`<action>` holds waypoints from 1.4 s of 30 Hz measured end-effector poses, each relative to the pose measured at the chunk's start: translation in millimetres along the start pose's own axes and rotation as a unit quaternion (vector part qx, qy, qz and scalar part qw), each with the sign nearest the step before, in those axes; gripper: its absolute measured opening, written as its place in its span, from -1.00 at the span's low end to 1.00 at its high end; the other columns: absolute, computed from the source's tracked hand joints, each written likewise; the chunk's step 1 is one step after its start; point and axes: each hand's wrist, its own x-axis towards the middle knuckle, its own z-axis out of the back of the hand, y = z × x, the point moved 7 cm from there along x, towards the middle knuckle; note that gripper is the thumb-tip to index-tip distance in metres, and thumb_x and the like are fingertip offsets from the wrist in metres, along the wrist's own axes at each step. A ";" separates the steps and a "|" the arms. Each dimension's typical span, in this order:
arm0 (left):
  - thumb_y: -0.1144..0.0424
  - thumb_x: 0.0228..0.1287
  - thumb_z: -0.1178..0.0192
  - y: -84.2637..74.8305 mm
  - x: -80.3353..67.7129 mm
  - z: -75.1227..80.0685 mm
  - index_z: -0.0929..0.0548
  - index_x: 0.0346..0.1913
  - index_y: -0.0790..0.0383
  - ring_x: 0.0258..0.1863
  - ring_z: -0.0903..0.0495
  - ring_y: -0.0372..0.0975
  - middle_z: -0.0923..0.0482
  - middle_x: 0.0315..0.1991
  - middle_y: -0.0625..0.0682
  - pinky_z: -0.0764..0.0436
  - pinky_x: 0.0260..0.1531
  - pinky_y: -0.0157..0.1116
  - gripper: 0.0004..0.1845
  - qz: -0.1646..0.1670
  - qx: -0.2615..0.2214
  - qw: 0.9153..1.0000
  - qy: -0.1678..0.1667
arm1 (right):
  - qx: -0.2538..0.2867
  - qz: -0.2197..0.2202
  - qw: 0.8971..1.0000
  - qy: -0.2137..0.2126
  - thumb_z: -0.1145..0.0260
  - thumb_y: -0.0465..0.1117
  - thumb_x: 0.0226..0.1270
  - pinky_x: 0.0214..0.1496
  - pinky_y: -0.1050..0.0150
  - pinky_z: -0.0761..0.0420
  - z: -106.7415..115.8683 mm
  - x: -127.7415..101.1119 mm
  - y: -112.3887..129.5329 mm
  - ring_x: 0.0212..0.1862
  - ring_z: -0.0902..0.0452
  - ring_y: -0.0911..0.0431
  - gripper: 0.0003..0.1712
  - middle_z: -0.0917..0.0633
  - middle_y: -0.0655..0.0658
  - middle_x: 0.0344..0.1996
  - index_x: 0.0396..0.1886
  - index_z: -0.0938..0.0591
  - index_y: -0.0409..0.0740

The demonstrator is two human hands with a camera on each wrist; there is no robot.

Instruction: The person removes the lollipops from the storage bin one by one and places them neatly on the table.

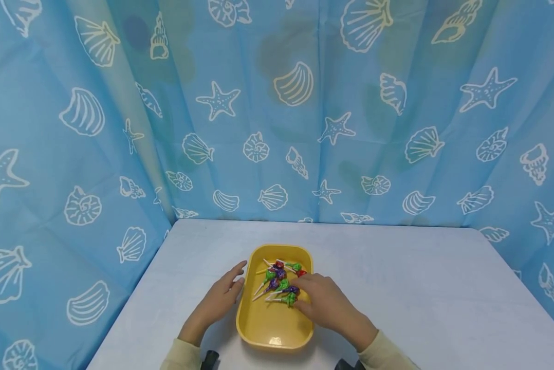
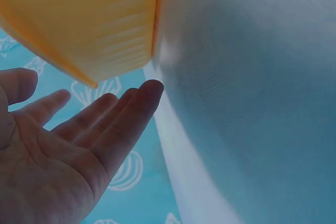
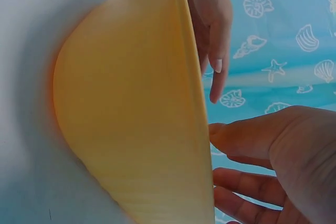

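Note:
A yellow tray stands on the white table near its front edge. Several wrapped lollipops in green, purple and red lie heaped in its far half. My left hand lies beside the tray's left rim with straight fingers; the left wrist view shows this hand with an empty palm next to the tray's outer wall. My right hand reaches over the right rim, fingertips on the lollipops. In the right wrist view the right hand has thumb and fingers apart above the tray's wall, nothing seen between them.
A blue curtain printed with shells and starfish closes off the table at the back and on both sides. The table's left edge runs close to my left hand.

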 end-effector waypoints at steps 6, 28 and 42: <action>0.17 0.62 0.08 4.4 3.1 -5.0 -0.28 0.55 0.13 -0.10 -0.64 -0.10 -0.39 0.37 0.32 -0.71 -0.25 -0.18 -0.47 0.008 -0.037 0.999 0.017 | -0.018 0.011 1.000 0.005 -0.51 -0.15 0.23 0.12 -0.09 -0.62 -6.4 5.5 4.5 0.05 -0.64 -0.04 -0.60 -0.75 -0.08 -0.06 0.04 -0.72 -0.16; 0.18 0.62 0.07 12.0 1.7 -10.9 -0.24 0.57 0.11 0.08 -0.60 0.09 -0.36 0.37 0.36 -0.76 -0.29 -0.18 -0.46 0.031 -0.090 0.995 0.043 | -0.148 -0.039 0.986 0.062 -0.49 -0.32 0.13 -0.03 0.09 -0.65 -32.7 31.1 8.7 -0.31 -0.60 0.08 -0.86 -0.70 0.01 -0.42 -0.28 -0.75 -0.09; 0.23 0.62 0.10 6.7 -1.4 -12.1 -0.23 0.56 0.16 0.10 -0.60 0.11 -0.38 0.34 0.37 -0.76 -0.25 -0.13 -0.47 0.021 -0.096 0.994 0.046 | -0.240 -0.030 0.970 0.009 -0.41 -0.41 0.15 -0.29 0.09 -0.63 -37.3 33.0 14.0 -0.43 -0.56 0.04 -0.84 -0.64 -0.05 -0.55 -0.50 -0.70 -0.07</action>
